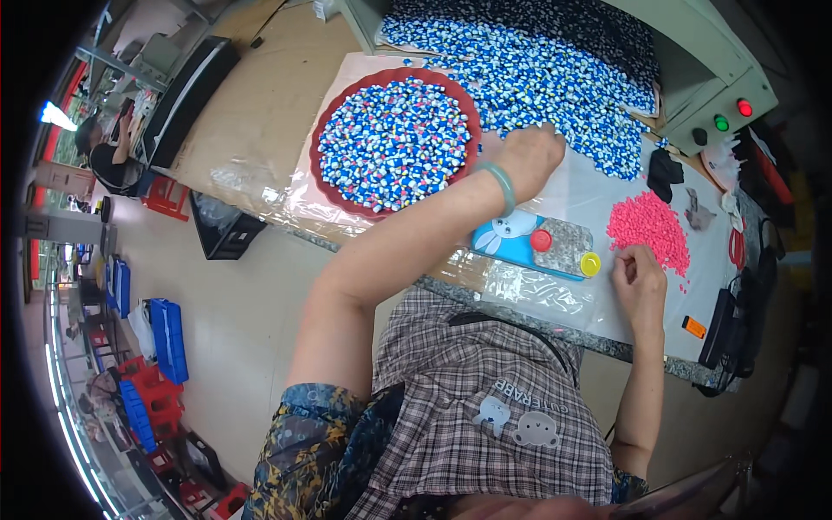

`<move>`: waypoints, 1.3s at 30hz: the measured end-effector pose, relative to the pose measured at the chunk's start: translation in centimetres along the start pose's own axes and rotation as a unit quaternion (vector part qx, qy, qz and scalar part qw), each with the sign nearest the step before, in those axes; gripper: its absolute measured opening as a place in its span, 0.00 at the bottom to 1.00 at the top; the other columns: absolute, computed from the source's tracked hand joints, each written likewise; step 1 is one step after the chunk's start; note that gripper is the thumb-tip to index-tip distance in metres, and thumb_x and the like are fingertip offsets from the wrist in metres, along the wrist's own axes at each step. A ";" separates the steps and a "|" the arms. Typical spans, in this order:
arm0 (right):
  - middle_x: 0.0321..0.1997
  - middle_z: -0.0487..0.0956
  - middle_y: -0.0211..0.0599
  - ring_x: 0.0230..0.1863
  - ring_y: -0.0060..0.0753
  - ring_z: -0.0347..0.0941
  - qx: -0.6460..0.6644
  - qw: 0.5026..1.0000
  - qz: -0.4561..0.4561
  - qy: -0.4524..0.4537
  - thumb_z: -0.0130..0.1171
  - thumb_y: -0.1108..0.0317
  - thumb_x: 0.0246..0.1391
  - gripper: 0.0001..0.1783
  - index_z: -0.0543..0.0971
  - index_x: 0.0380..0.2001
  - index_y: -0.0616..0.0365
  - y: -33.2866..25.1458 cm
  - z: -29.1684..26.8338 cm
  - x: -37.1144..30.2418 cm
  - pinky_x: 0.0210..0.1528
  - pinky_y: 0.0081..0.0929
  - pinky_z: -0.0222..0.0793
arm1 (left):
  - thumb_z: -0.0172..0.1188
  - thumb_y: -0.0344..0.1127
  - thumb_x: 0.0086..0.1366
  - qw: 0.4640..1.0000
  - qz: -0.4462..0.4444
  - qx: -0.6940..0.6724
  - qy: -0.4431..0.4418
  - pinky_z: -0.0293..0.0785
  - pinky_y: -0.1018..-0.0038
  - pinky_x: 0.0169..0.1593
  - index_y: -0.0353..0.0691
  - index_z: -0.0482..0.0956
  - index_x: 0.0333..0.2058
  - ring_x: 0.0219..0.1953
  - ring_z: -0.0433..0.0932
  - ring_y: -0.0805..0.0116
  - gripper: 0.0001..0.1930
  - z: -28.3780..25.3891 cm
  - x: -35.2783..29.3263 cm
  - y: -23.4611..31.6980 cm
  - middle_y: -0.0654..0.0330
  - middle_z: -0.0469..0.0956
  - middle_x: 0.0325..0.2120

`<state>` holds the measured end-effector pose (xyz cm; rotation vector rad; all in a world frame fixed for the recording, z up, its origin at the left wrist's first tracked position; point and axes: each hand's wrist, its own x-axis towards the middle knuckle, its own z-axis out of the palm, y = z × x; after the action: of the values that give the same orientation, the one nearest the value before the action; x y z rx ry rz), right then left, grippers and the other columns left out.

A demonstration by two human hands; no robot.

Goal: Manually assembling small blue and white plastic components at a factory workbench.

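My left hand (524,160), a pale green bangle on its wrist, reaches to the near edge of a spread of small blue-and-white pieces (555,82). Its fingers are curled, and what they hold, if anything, is hidden. My right hand (640,276) is closed in a pinch beside a heap of tiny pink pieces (648,230); nothing can be made out between its fingertips. Between my hands lies a blue board (503,247) with a rabbit picture and a speckled grey part. On it sit a round red cap (541,240) and a round yellow cap (590,264).
A red scalloped tray (319,178) full of blue-and-white pieces stands left of my left hand. Behind the spread is a grey machine housing (741,87) with lit red and green buttons. An orange-labelled small object (693,327) lies at right. Another person (113,156) sits far left.
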<state>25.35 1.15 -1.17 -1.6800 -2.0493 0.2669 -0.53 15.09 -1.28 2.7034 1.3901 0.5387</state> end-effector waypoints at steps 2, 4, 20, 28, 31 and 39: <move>0.31 0.79 0.35 0.28 0.23 0.76 0.071 0.997 0.028 0.015 0.61 0.81 0.51 0.05 0.78 0.33 0.63 0.0 -0.1 -0.2 0.30 0.21 0.72 | 0.55 0.23 0.56 1.000 0.000 -0.008 0.012 0.80 0.58 0.40 0.35 0.78 0.39 0.39 0.83 0.48 0.10 -0.2 -0.2 0.0 0.48 0.78 0.38; 0.32 0.79 0.34 0.29 0.21 0.76 0.104 0.993 0.058 0.004 0.60 0.82 0.52 0.05 0.77 0.32 0.64 -0.3 -0.3 -0.4 0.32 0.20 0.72 | 0.55 0.23 0.56 0.999 -0.013 -0.015 0.030 0.80 0.58 0.38 0.35 0.78 0.37 0.37 0.83 0.49 0.09 -1.0 -0.3 0.2 0.49 0.78 0.37; 0.34 0.79 0.32 0.32 0.19 0.75 0.266 0.960 0.090 0.010 0.61 0.82 0.54 0.04 0.78 0.33 0.66 -2.2 -0.9 -1.4 0.37 0.18 0.75 | 0.56 0.21 0.53 0.998 -0.021 -0.013 0.053 0.79 0.59 0.41 0.34 0.80 0.30 0.40 0.81 0.49 0.07 -2.3 -1.1 -2.2 0.48 0.77 0.36; 0.33 0.81 0.34 0.32 0.21 0.79 0.296 0.952 0.072 -0.024 0.61 0.83 0.52 0.05 0.80 0.33 0.66 -2.7 -1.9 -1.6 0.36 0.19 0.76 | 0.55 0.22 0.55 1.000 0.014 0.003 -0.015 0.79 0.59 0.43 0.35 0.82 0.30 0.39 0.81 0.48 0.07 -0.6 -1.5 -1.8 0.48 0.79 0.36; 0.35 0.79 0.34 0.32 0.21 0.78 0.357 0.930 0.081 -0.033 0.60 0.83 0.54 0.05 0.79 0.35 0.67 -3.2 -2.3 -2.1 0.36 0.18 0.77 | 0.55 0.23 0.57 0.993 0.014 -0.112 0.039 0.77 0.59 0.43 0.34 0.82 0.32 0.37 0.81 0.46 0.07 -0.9 -2.2 -2.0 0.45 0.79 0.34; 0.39 0.80 0.40 0.38 0.26 0.80 0.372 0.928 0.012 -0.007 0.62 0.87 0.51 0.13 0.76 0.40 0.66 -5.5 -2.5 -3.2 0.38 0.22 0.80 | 0.57 0.28 0.69 0.772 -0.146 -0.616 -0.059 0.75 0.79 0.32 0.35 0.81 0.44 0.30 0.77 0.77 0.08 -6.4 -8.2 6.8 0.63 0.80 0.29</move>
<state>22.19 -3.53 2.69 -1.2131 -1.6181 0.9311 -1.71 3.80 3.80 1.3931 0.8449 0.8207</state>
